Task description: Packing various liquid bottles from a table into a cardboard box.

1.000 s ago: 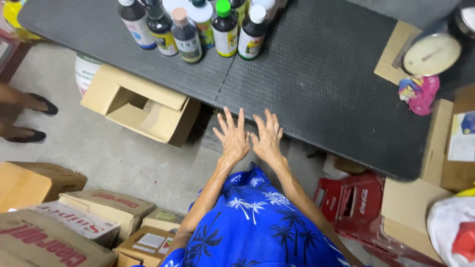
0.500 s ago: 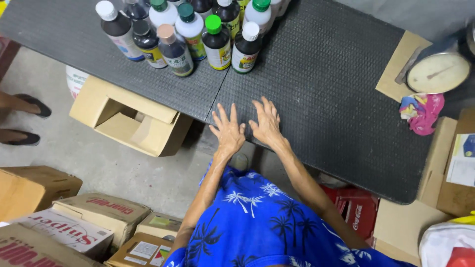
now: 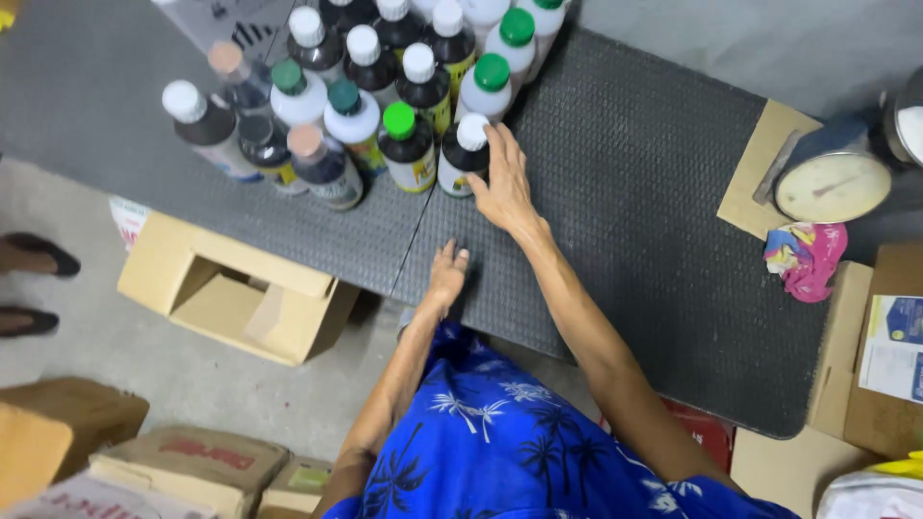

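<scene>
Right hand (image 3: 502,183) reaches far, fingers spread against white-capped bottle (image 3: 465,154) — grip unclear; left hand (image 3: 447,274) rests open, flat on dark mat (image 3: 635,173), holding nothing.

Single view, from a camera worn on the person's head, looking steeply down over the blue shirt (image 3: 519,432) at bottom centre. The dark mat (image 3: 635,192) runs obliquely across the upper frame, near enough to show its texture. Bottles (image 3: 385,106) are seen almost cap-on at top centre. The floor (image 3: 144,356) and boxes (image 3: 240,298) fill the lower left, a scale (image 3: 832,185) the right edge. No second view overlaps.
</scene>
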